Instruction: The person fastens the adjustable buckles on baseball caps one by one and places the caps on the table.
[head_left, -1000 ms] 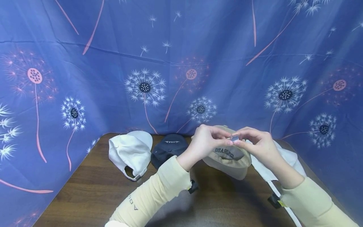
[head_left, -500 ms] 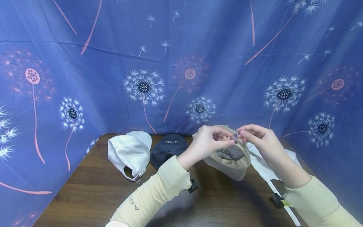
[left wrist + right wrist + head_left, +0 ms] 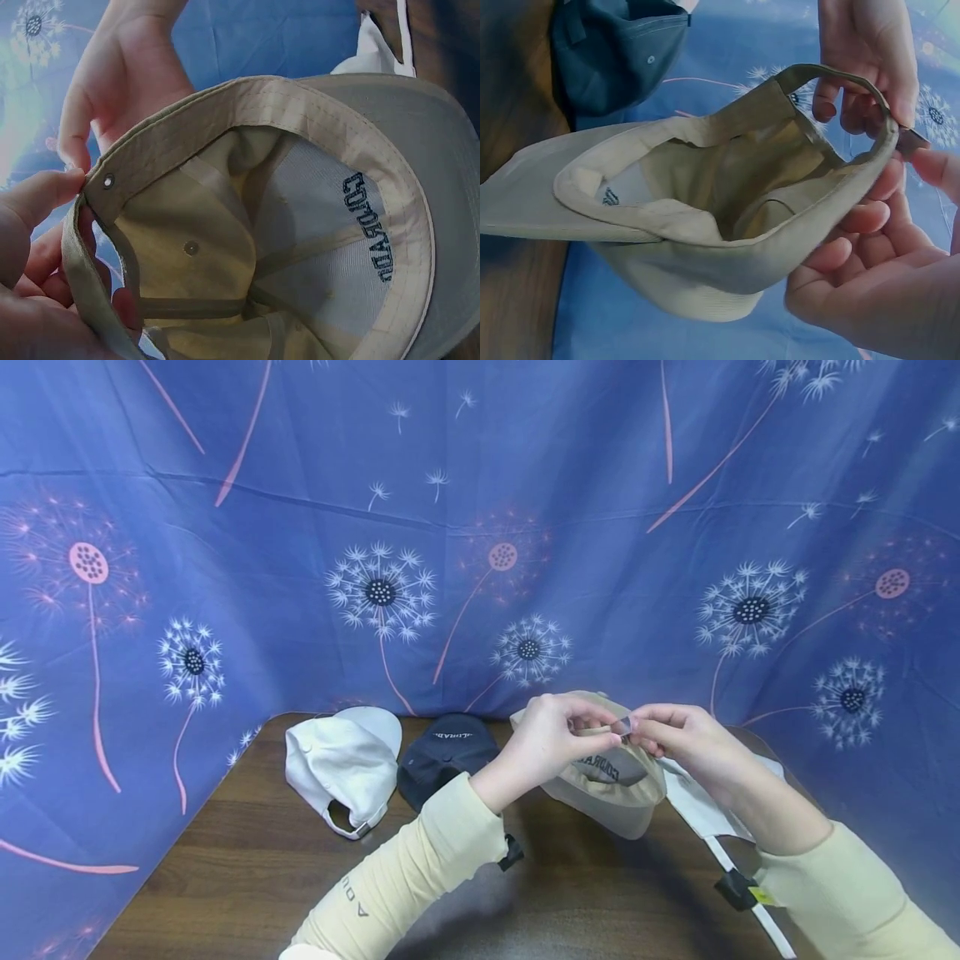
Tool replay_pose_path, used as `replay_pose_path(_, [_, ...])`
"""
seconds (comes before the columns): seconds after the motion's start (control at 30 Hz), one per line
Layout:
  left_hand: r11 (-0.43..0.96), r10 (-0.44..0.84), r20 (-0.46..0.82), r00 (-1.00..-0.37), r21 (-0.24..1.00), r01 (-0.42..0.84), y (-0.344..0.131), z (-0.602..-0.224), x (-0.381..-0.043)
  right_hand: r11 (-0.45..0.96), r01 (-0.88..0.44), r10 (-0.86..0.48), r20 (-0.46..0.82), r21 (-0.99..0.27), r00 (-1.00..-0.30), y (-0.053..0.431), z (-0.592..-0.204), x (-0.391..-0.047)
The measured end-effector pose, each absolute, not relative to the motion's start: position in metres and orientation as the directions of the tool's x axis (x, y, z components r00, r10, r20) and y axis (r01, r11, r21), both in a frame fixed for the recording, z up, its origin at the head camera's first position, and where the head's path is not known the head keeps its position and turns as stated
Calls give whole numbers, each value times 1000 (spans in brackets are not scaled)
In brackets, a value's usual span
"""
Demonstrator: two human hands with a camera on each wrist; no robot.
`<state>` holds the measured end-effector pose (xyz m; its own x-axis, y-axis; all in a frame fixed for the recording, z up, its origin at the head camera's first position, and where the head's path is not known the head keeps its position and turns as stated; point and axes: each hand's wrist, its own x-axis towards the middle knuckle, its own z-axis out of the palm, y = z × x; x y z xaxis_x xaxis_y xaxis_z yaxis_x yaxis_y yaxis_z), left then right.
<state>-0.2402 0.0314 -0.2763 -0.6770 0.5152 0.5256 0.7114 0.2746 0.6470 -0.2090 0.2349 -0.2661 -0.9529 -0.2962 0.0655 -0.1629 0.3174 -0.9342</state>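
A tan baseball cap [image 3: 607, 793] is held up over the table, its opening toward me and its lettering seen from inside in the left wrist view. My left hand [image 3: 543, 735] pinches the back strap [image 3: 90, 274] between thumb and fingers. At the strap's end sits a small metal buckle [image 3: 913, 141]. My right hand [image 3: 690, 739] pinches at this buckle, thumb against it, other fingers curled under the cap's edge in the right wrist view. Whether the strap runs through the buckle is hard to tell. An eyelet [image 3: 109, 180] shows in the sweatband.
On the wooden table [image 3: 225, 860], a white cap [image 3: 345, 760] lies at left, beside a dark cap [image 3: 448, 752]. Behind my right arm is a white item with a long strap [image 3: 701, 797]. A blue dandelion-print cloth [image 3: 450, 527] hangs around the table.
My right hand drew slightly back from the buckle, its fingers loosened, then came in again and pinches there. The left hand and the cap have barely moved.
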Motion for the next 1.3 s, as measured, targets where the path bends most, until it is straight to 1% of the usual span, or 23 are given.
replay_pose_path(0.13, [287,537,535,-653,612,737,33,-275,-238,346,-151,-321,34,-926,-947,235,-262,-208])
replay_pose_path(0.2, [274,546,550,-632,595,756,34,-275,-238,336,-140,-334,21,-932,-943,234,-261,-208])
replay_pose_path(0.37, [259,576,572,-584,550,794,35,-272,-241,245,-101,-392,-3,-964,-920,234,-261,-208])
replay_pose_path(0.5, [290,619,550,-560,502,814,31,-269,-247,207,-81,-419,-14,-975,-908,234,-262,-208])
replay_pose_path(0.67, [290,661,528,-533,476,830,24,-266,-254,147,-86,-457,10,-985,-890,240,-263,-209])
replay_pose_path(0.83, [335,655,524,-545,446,830,18,-267,-260,80,-106,-495,53,-991,-867,246,-266,-211])
replay_pose_path(0.93, [358,646,519,-560,442,822,16,-268,-261,33,-118,-526,83,-992,-847,251,-268,-213])
replay_pose_path(1.03, [369,638,515,-573,448,814,16,-269,-261,1,-115,-533,97,-993,-841,254,-271,-214])
replay_pose_path(1.17, [373,620,524,-584,459,807,17,-269,-260,-16,-82,-515,78,-997,-853,256,-273,-213])
replay_pose_path(1.3, [382,562,543,-624,498,778,18,-271,-260,-33,-24,-460,37,-999,-887,257,-273,-211])
